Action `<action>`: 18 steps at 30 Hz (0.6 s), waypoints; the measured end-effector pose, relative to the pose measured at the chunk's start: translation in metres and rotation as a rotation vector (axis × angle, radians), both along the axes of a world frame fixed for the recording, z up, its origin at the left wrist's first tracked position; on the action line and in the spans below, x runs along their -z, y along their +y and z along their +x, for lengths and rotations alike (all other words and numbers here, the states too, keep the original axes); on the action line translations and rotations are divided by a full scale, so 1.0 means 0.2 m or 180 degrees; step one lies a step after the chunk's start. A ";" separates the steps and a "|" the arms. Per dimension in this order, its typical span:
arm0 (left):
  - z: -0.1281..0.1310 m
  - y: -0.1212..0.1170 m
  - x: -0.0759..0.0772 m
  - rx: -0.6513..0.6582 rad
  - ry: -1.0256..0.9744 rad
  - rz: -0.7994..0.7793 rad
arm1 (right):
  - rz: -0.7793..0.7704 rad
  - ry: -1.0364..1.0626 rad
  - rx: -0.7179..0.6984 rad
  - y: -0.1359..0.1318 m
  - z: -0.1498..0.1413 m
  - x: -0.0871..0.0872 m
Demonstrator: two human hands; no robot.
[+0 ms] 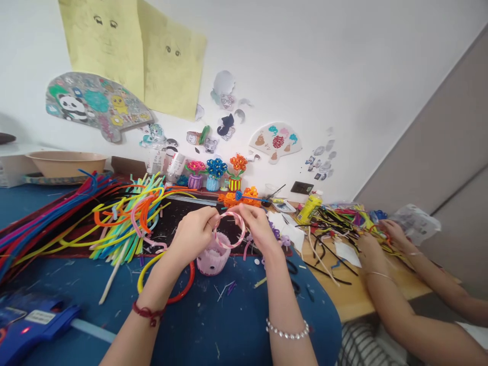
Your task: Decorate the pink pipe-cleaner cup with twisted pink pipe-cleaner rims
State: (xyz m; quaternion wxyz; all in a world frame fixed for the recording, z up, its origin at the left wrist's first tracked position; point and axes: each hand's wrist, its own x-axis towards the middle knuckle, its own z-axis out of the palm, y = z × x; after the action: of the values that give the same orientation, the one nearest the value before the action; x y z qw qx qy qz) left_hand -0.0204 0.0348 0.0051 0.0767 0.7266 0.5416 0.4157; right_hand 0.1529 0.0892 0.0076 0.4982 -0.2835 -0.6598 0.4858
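Observation:
A pink-and-white twisted ring (230,246) hangs between my two hands, above a small pink ribbed pot (212,263) on the blue table. My left hand (196,227) pinches the ring's left side. On the ring's upper right, the fingers of my right hand (257,226) are closed. Part of the pot's rim is hidden behind the ring. Beside my left forearm lie a red and a yellow loop (186,284), partly covered by the arm. Small purple and white scraps (231,288) lie in front of the pot.
Bundles of coloured pipe cleaners (125,223) spread at the left, with a blue glue gun (38,323) in front. Flower pots (215,175) stand along the wall. A yellow bottle (309,207) stands right, where a co-worker's hands (371,254) handle pipe cleaners on a wooden table (351,292).

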 end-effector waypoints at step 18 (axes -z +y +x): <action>0.01 0.00 -0.03 0.0447 -0.1564 -0.0184 | 0.0210 0.0944 0.0965 0.02 -0.04 0.02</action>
State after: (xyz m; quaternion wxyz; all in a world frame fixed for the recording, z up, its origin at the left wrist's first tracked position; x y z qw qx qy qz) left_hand -0.0182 0.0339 0.0102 0.2554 0.6371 0.4666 0.5578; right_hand 0.1442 0.0936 0.0036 0.6662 -0.2884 -0.5447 0.4198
